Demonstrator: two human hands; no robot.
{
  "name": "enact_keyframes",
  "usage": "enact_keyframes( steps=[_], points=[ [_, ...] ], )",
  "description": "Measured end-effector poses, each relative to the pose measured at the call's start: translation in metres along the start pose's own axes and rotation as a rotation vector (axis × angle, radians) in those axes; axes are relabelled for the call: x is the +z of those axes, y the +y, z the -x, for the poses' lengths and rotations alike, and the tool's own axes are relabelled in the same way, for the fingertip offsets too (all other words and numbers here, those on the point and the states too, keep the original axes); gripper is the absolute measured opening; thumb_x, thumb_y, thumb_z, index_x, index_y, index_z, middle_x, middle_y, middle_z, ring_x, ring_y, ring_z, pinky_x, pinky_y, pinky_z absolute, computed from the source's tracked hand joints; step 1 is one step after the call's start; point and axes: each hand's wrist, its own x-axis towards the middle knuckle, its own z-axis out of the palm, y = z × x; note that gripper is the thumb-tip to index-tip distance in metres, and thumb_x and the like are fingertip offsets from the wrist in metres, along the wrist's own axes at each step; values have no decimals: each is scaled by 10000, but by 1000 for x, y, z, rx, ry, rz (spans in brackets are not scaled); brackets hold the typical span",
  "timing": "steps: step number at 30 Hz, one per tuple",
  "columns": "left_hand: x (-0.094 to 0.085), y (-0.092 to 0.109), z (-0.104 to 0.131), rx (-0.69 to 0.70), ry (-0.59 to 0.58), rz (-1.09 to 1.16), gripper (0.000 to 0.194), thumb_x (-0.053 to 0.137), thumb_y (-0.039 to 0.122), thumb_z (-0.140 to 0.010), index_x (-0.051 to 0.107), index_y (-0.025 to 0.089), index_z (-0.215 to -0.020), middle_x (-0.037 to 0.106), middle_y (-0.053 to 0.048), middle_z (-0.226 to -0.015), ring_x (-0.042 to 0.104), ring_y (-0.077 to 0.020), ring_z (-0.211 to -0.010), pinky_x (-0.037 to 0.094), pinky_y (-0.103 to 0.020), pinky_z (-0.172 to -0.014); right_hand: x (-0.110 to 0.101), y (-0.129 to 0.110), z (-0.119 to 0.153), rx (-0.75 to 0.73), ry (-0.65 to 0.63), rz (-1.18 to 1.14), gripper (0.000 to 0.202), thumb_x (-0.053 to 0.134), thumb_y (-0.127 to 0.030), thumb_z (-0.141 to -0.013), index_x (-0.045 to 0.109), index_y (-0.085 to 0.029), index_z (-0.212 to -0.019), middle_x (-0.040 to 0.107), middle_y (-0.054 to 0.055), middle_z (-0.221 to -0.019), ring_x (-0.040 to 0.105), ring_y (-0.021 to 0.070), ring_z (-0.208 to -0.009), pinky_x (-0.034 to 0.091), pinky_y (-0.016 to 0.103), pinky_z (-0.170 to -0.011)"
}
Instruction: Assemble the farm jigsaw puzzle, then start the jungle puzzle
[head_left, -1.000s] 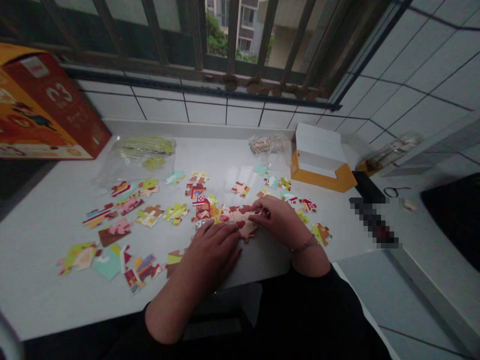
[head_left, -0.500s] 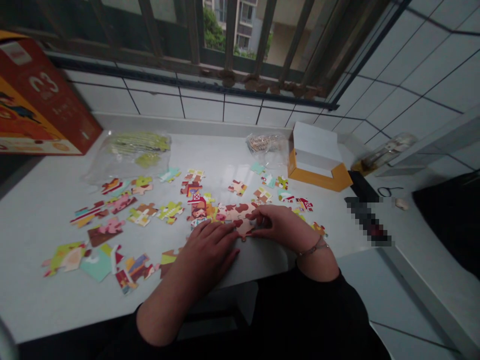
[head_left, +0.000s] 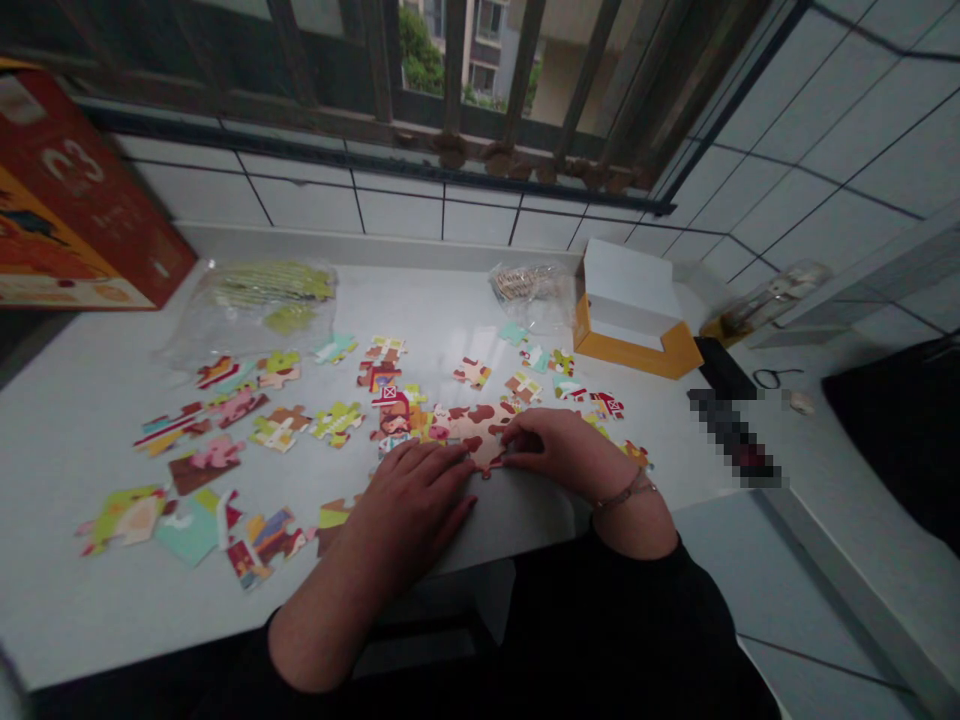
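Observation:
Joined jigsaw pieces with a farmer (head_left: pixel 391 425), a red barn (head_left: pixel 390 393) and a brown-spotted cow (head_left: pixel 476 425) lie on the white counter. My left hand (head_left: pixel 420 490) rests with fingers extended over the lower edge of this section, hiding part of it. At the section's right end, the thumb and fingers of my right hand (head_left: pixel 551 445) are closed on the side of a cow-patterned puzzle piece (head_left: pixel 486 456). That piece lies flat against the cow pieces above it. My right fingertips are partly hidden.
Loose puzzle pieces (head_left: pixel 277 428) are spread to the left, with others (head_left: pixel 523 386) behind my right hand. Farther back are a plastic bag of green pieces (head_left: pixel 300 285), another clear bag (head_left: pixel 532 285) and an open yellow box (head_left: pixel 637 350). A large red box (head_left: pixel 112 190) stands far left.
The cow-patterned piece now sits flush with the cow pieces above it, and the seam between them has narrowed. Both hands stay almost in place; the camera view has shifted slightly.

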Motion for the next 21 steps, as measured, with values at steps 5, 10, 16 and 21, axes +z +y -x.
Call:
enact_keyframes(
  steps=[5,10,16,21],
  points=[
    [0,0,1,5,-7,-12,307,667,230,-1047,751,208,-1342,764,-137,-1442,723,-363,-1249,583,-595,-1071,0,-1,-1,1,3,19,135,885,-176,-927,836,-225,-1043,782,-1,-870,667,142,-782,469,266,-729],
    [1,0,1,11,14,-5,288,649,228,-1052,746,196,-1322,771,-143,-1417,733,-357,-1222,600,-585,-1045,2,2,-2,-4,9,32,106,858,-155,-941,832,-216,-1023,783,6,-890,666,143,-798,467,268,-743],
    [-9,-3,1,-246,129,-79,267,567,217,-1058,740,173,-1258,810,-159,-1250,753,-362,-1137,603,-571,-984,0,-1,-2,-2,11,12,104,839,-151,-938,832,-229,-1007,790,7,-890,672,141,-786,460,268,-731],
    [-19,-2,2,-402,153,-122,245,551,170,-1000,729,201,-1166,816,-142,-1188,749,-367,-1098,594,-579,-960,1,-3,0,-7,36,-2,129,817,-156,-943,822,-234,-1046,763,-8,-845,642,141,-755,429,272,-703]
  ],
)
